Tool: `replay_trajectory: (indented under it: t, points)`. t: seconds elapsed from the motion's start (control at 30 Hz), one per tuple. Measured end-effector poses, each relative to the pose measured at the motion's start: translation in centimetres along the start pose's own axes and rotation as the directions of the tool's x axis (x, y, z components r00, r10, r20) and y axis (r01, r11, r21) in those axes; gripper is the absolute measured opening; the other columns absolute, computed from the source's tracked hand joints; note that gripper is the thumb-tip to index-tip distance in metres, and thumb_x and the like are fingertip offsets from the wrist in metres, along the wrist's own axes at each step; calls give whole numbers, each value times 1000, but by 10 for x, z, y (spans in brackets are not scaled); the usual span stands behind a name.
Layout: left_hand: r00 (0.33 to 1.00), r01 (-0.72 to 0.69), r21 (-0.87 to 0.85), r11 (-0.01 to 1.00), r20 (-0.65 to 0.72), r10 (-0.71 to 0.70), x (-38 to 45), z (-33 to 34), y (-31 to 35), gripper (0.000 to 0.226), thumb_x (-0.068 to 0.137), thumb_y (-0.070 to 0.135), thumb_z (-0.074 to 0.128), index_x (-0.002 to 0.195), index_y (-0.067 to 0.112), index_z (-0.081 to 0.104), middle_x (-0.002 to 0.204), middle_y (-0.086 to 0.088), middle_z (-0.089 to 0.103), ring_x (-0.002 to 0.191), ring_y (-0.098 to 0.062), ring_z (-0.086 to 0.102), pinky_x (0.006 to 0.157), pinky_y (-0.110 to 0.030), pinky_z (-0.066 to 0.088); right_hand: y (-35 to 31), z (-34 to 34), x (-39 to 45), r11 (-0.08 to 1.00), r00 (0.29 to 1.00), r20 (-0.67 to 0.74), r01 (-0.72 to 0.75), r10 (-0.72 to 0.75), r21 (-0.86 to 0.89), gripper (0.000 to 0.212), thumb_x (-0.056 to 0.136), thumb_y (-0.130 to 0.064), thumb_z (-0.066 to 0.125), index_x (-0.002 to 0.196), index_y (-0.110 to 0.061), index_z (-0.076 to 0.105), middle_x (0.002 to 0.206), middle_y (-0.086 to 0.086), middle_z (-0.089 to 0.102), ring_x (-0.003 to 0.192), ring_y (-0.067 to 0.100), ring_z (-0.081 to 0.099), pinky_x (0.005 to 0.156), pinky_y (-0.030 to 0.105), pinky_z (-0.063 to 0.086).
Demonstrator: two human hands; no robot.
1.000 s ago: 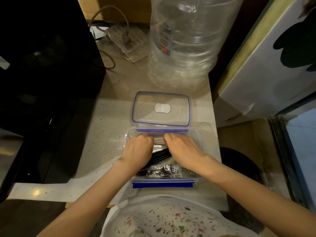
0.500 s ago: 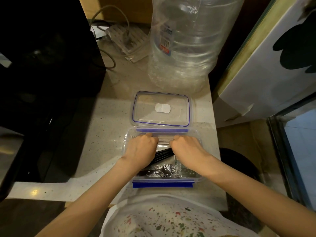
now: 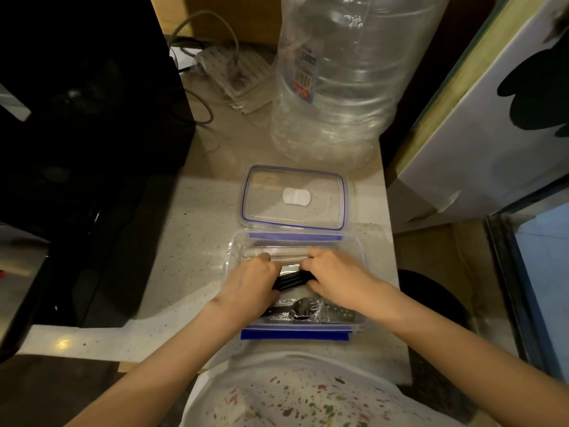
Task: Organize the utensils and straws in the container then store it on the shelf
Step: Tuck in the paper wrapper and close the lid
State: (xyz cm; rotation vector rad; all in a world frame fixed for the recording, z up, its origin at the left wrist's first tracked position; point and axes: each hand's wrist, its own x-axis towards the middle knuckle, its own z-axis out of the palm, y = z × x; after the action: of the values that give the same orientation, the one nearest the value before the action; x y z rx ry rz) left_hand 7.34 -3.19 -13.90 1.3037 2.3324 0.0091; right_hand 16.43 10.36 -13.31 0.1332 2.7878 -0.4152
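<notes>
Left hand (image 3: 250, 283), right hand (image 3: 334, 277) curled around black straws (image 3: 292, 279) inside container (image 3: 358, 257).

The clear container (image 3: 358, 257) with blue clips lies open, its lid (image 3: 293, 198) flat just beyond the fingers (image 3: 311, 255). Black utensils (image 3: 291, 280) run between the fingers; pale wrapped straws (image 3: 286, 253) lie at the fingertips (a wrapped fork (image 3: 303, 308) sits nearer the body).

Big clear water bottle (image 3: 348, 81), maybe pwr strip (image 3: 234, 72) behind.
</notes>
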Motion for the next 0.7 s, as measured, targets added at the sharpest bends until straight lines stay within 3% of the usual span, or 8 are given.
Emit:
replay_trajectory:
  t: [0.3,0.37,0.5,0.7]
  points:
    - [996,34,66,997,-80,-28,3,5,3,21,84,7,58,103,13,62,108,-7,62,94,-26,63,77,-35,50,-7,1,0,980,998,-66,-25,12,-197,20,87,-5,54,103,-6,65,102,9,61,96,24,51,68,32,40]
    - [996,43,71,997,-86,-37,3,7,3,19,84,7,57,102,13,61,108,-7,62,94,-26,63,76,-35,50,-7,3,1,981,999,-47,-27,18,-192,20,87,-4,53,104,-5,65,105,9,59,98,24,51,73,33,44]
    - [997,38,30,999,-73,-35,3,5,3,21,85,9,54,104,11,62,111,-9,60,96,-27,62,76,-34,51,-3,5,0,990,999,-34,-18,13,-140,21,87,-3,56,106,-5,64,106,8,59,98,22,52,79,35,50]
    - [997,-13,-25,1000,-79,11,1,-3,0,25,83,12,56,107,7,61,113,-11,58,101,-27,58,83,-33,49,7,-7,-6,996,998,-51,-42,46,85,18,91,-15,54,100,-6,66,101,6,60,87,18,58,79,31,49]
